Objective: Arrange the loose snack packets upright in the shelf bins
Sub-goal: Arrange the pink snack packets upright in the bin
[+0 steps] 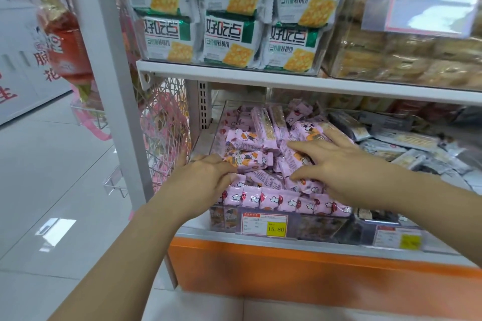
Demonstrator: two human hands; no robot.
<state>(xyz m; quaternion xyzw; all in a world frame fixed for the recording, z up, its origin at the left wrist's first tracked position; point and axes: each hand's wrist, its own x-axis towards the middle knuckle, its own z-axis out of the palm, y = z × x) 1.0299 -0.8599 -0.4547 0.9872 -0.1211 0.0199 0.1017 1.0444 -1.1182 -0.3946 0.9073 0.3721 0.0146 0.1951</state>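
Observation:
A clear plastic bin point(307, 227) on the lower shelf holds a heap of loose pink snack packets point(250, 138). Along the bin's front wall a row of pink packets point(284, 202) stands upright. My left hand point(206, 177) is at the bin's left front corner, its fingers curled onto a pink packet point(250, 160) in the pile. My right hand point(347, 167) lies over the middle of the heap with fingers spread, pressing down on the packets. The packets beneath both hands are hidden.
A second bin point(391, 236) of grey and dark packets point(396, 135) stands to the right. The upper shelf point(260, 78) carries green-and-white cracker packs point(229, 39). A wire mesh side rack point(167, 125) hangs left of the bin. Yellow price tags point(264, 224) sit on the bin fronts.

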